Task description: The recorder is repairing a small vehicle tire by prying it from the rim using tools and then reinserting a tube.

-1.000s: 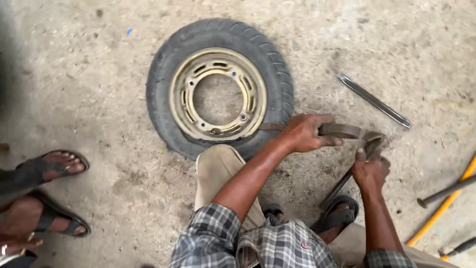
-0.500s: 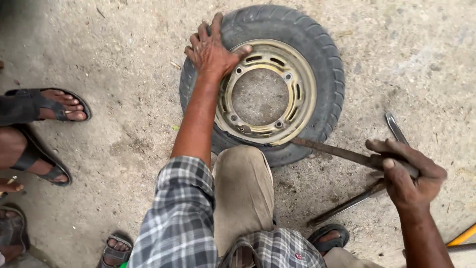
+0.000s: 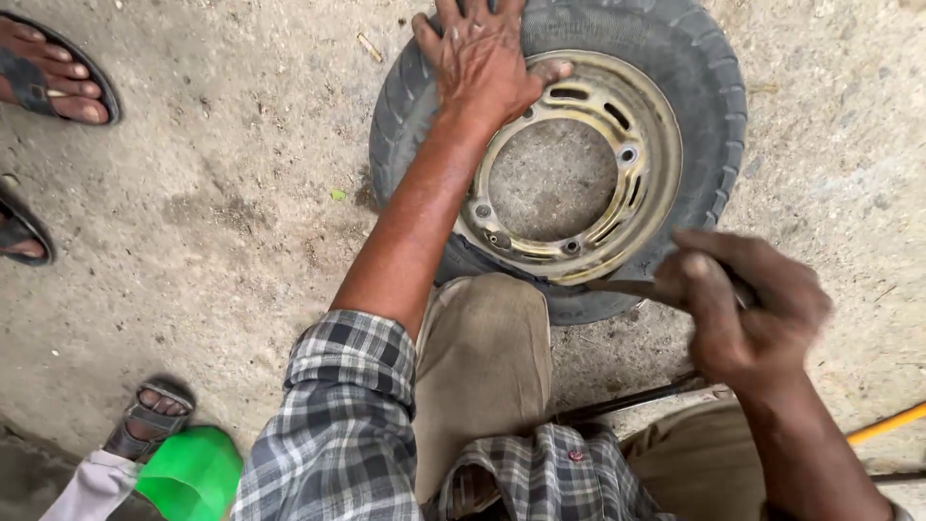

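Note:
A small black tyre (image 3: 709,92) on a dull yellow metal rim (image 3: 644,145) lies flat on the concrete. My left hand (image 3: 479,58) presses palm down on the tyre's upper left sidewall, fingers spread, thumb touching the rim. My right hand (image 3: 748,309), blurred by motion, is closed around a flat metal tyre lever (image 3: 627,287) whose tip sits at the lower edge of the rim, where rim meets tyre. My knee in beige trousers (image 3: 482,367) rests against the tyre's near edge.
Another dark metal bar (image 3: 632,398) lies on the ground under my right arm. A yellow rod (image 3: 887,423) shows at the right edge. Other people's sandalled feet (image 3: 48,72) stand at the upper left, another foot (image 3: 145,417) and a green object (image 3: 193,473) at the lower left.
My left hand let go of the lever and moved up onto the tyre's far sidewall. My right hand has brought the lever closer to the rim. The view has moved closer.

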